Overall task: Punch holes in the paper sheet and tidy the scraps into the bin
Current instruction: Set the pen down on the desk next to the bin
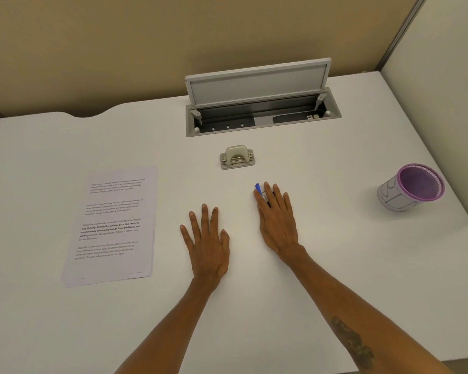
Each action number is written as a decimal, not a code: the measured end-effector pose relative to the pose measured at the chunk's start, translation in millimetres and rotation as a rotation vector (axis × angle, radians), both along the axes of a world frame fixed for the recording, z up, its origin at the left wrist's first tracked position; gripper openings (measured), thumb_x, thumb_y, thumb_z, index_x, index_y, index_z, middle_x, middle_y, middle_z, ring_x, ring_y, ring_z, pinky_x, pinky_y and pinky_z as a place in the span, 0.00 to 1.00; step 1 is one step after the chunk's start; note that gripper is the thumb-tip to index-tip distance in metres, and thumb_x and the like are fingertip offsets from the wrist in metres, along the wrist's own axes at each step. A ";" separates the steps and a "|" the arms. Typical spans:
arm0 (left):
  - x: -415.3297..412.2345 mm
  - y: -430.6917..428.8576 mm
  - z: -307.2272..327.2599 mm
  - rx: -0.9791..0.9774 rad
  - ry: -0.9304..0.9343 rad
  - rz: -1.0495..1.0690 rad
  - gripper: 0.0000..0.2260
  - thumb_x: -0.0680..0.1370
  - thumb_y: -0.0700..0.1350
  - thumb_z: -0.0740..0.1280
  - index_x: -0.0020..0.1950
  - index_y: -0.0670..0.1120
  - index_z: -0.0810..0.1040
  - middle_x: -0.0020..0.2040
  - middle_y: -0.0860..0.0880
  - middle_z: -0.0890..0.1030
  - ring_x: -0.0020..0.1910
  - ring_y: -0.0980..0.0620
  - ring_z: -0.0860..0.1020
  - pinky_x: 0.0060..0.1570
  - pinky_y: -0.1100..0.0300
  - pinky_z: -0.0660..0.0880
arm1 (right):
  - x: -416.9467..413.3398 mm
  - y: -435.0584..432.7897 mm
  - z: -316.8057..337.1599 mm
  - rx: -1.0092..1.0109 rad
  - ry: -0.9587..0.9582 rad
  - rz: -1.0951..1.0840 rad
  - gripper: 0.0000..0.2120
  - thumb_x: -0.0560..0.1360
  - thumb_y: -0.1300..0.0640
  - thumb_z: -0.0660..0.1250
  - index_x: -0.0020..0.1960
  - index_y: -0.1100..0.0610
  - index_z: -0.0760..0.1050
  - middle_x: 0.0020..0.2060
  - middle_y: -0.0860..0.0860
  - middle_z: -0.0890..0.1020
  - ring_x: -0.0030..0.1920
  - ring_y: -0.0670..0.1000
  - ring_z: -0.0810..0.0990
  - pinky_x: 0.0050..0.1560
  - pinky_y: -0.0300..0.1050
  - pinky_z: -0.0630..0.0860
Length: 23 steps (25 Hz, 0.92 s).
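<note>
My left hand (207,244) lay spread flat on the desk (335,265), and my right hand (277,222) rested straight fingers over a pen (258,188). The paper (114,225) lay left of my nearer left hand, its long axis pointing away. The punch (237,157) sat ahead, the bin (411,187) far right.

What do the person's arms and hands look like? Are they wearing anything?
Both arms are bare, with no sleeves in view. The left hand and right hand wear no gloves, and neither wrist shows a watch or bracelet. A dark tattoo runs along the right forearm.
</note>
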<state>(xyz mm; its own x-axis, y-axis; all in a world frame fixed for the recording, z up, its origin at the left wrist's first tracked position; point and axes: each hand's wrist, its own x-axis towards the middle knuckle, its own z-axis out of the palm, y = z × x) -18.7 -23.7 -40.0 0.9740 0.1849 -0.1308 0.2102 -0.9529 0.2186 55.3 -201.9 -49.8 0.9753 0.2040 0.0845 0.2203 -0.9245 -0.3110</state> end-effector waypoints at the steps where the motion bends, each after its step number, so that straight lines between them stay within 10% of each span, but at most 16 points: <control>1: 0.8 -1.7 -0.2 0.013 -0.008 0.006 0.27 0.84 0.52 0.49 0.82 0.53 0.45 0.83 0.49 0.43 0.81 0.42 0.39 0.78 0.38 0.42 | 7.5 -13.6 0.3 -0.002 -0.008 -0.014 0.24 0.83 0.62 0.57 0.78 0.55 0.60 0.78 0.57 0.59 0.79 0.60 0.54 0.78 0.59 0.52; 23: 42.8 -33.7 -7.4 0.042 -0.074 -0.047 0.28 0.82 0.60 0.37 0.82 0.53 0.44 0.83 0.50 0.44 0.81 0.45 0.41 0.79 0.39 0.44 | 121.9 -190.0 15.1 -0.226 0.060 -0.241 0.28 0.83 0.63 0.51 0.80 0.56 0.46 0.80 0.55 0.48 0.80 0.56 0.44 0.79 0.55 0.43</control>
